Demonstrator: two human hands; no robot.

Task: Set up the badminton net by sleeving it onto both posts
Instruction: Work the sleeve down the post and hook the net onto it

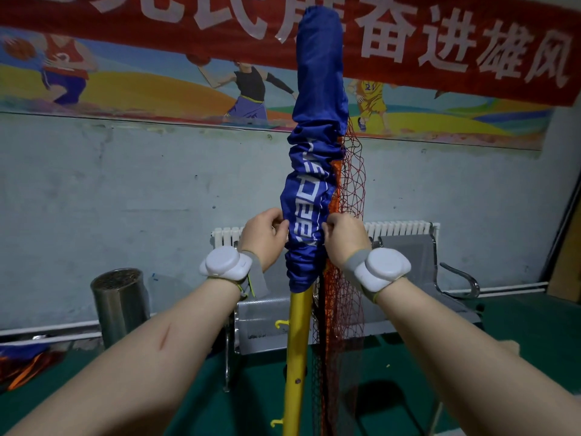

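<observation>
A yellow post point(295, 350) stands upright in front of me, with small yellow hooks on its side. A blue fabric net sleeve point(317, 127) with white lettering covers the post's upper part, bunched in folds near its lower end. Red-orange netting point(342, 309) hangs from the sleeve's right side down past the post. My left hand point(264, 236) pinches the sleeve's left edge. My right hand point(344, 237) pinches the sleeve's right edge at the same height. Both wrists carry white round devices.
Behind the post stands a grey metal bench point(418, 256) against the wall, with a white radiator point(399, 229) behind it. A steel cylindrical bin point(121, 303) stands at the left. More folded blue and orange net fabric point(22, 363) lies on the green floor at far left.
</observation>
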